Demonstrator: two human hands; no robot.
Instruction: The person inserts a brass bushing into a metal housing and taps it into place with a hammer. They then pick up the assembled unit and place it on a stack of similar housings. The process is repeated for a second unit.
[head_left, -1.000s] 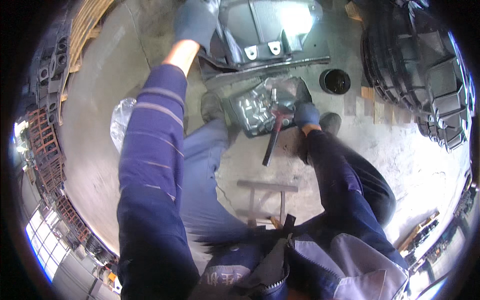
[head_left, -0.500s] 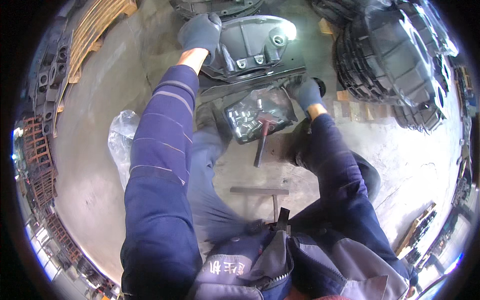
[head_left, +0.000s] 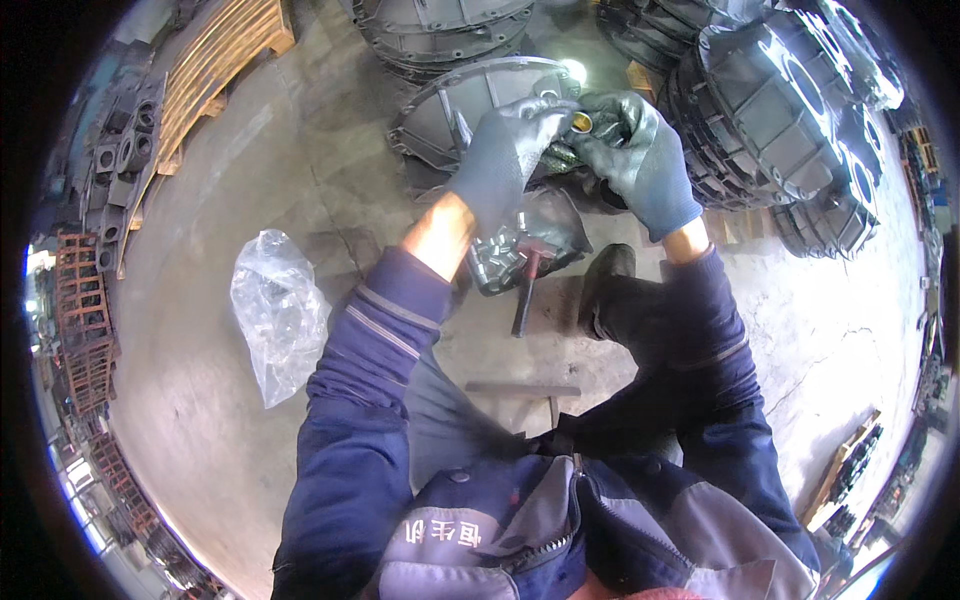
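Near foreground: a hammer (head_left: 534, 268) lies on the floor side of a dark tray (head_left: 565, 228) of short metal sleeves (head_left: 492, 262), its head over the tray, its long axis running near to far and its handle pointing back toward the person, slightly left. A clear plastic bag (head_left: 278, 315) lies on the floor to the left. Beyond the tray, both gloved hands meet. A small ring (head_left: 582, 122), yellowish inside, sits between their fingertips, its opening tilted up toward the viewer; its long axis cannot be told. The right hand (head_left: 640, 158) grasps it; whether the left hand (head_left: 505, 148) also grips it is unclear. Half a second earlier, the left hand lay on the upper left of the housing (head_left: 480, 95) and the right hand reached beside the tray. Farthest: stacked housings (head_left: 765, 120).
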